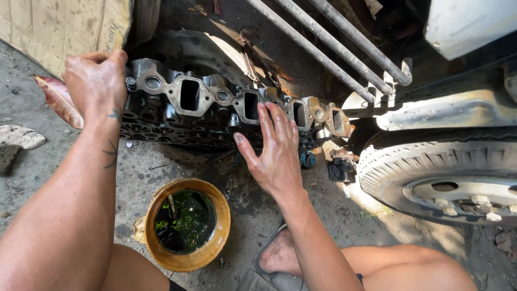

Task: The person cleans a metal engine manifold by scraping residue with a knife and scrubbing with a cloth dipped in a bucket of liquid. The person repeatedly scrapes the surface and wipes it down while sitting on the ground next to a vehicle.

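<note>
Metal engine head (215, 108) lay on its side at twelve o'clock, the left hand (97, 81) gripping its end, the right hand (272, 148) flat and open on it, still dirty, with the bowl (186, 223) at six o'clock.

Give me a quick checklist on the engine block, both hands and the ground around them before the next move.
1. Left hand gripping the end of the engine block: ok.
2. Right hand flat against the block's side, fingers spread: ok.
3. Block resting steady on the ground: cannot tell, its underside is hidden.
4. Yellow bowl of dark liquid clear of the block: ok, it sits apart, close to the knees.
5. Tyre clear of the block's far end: not ok, it is very close.
6. Bare foot clear of the block: ok, it sits nearer the knees.
</note>
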